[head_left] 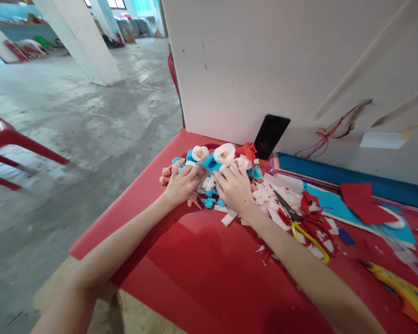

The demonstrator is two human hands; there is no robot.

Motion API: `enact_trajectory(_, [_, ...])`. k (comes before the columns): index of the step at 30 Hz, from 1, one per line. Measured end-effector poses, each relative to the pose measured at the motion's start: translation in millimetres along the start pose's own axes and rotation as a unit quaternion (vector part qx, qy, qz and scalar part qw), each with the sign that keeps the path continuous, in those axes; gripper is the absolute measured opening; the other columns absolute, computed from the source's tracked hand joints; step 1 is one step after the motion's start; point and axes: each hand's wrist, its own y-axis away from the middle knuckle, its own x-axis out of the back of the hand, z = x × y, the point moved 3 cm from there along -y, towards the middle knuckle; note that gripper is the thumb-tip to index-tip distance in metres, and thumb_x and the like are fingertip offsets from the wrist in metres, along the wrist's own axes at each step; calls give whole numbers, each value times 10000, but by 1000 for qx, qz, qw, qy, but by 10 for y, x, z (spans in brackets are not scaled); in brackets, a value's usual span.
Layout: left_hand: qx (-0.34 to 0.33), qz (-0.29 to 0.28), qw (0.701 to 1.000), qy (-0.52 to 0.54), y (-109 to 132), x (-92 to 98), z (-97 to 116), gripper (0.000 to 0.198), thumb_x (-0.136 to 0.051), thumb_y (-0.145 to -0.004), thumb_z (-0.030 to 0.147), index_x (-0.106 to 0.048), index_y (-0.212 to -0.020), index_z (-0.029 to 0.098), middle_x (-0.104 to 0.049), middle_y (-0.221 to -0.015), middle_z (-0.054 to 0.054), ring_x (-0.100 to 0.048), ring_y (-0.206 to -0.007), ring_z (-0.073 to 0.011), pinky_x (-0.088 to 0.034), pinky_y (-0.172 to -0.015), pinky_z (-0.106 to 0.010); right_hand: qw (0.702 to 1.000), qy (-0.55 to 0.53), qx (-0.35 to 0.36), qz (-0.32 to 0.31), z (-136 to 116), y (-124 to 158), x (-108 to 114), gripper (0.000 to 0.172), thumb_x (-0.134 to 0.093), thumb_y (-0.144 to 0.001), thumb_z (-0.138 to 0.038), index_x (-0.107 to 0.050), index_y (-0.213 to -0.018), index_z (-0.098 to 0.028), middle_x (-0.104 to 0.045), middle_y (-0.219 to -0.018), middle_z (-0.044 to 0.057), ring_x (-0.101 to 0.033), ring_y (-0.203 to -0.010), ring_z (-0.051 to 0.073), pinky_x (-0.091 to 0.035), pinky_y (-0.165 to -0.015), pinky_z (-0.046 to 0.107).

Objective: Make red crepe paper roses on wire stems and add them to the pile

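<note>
A cluster of crepe-paper flowers in white, blue, pink and red lies at the table's far corner. My left hand (184,183) is closed on the left part of it, below a cream paper rose (199,153). Curled over the right part is my right hand (234,186), just under a larger white paper rose (225,152). Between the hands sits a blue paper flower (211,162). A red paper flower (248,150) stands behind my right hand. My fingertips are partly hidden among the petals, so exactly which flowers they grip is unclear.
Right of the hands lie paper scraps (271,197), yellow-handled scissors (308,239), red paper (364,204) and a yellow glue gun (400,285). A black phone (271,135) leans against the white panel (264,60). The red table's (125,208) left edge borders the floor; a red chair (17,139) stands beyond.
</note>
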Motion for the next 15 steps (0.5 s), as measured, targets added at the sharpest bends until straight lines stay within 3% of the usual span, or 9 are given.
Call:
enact_trajectory(7, [4,1,1000,0,77,-90,-83,180,-494,-822,169,-624,-867,286,-604,-766,-9,-510,-844,-189,-271,-1007,-411,1000,2,2,-5,-5,4,-10,315,-335,-899,-191,-596,-1056,-107,-546,-883,107,-404,-866,227,-292,-802,370])
enact_trajectory(15, [-9,-10,1000,15,155,-110,-108,121,-544,-800,238,-634,-862,288,-633,-862,-6,-543,-918,-186,-251,-1043,-422,1000,5,-5,-3,-3,-22,-64,287,-374,-881,-192,-596,-1033,-93,-549,-847,88,-427,-839,212,-299,-831,366])
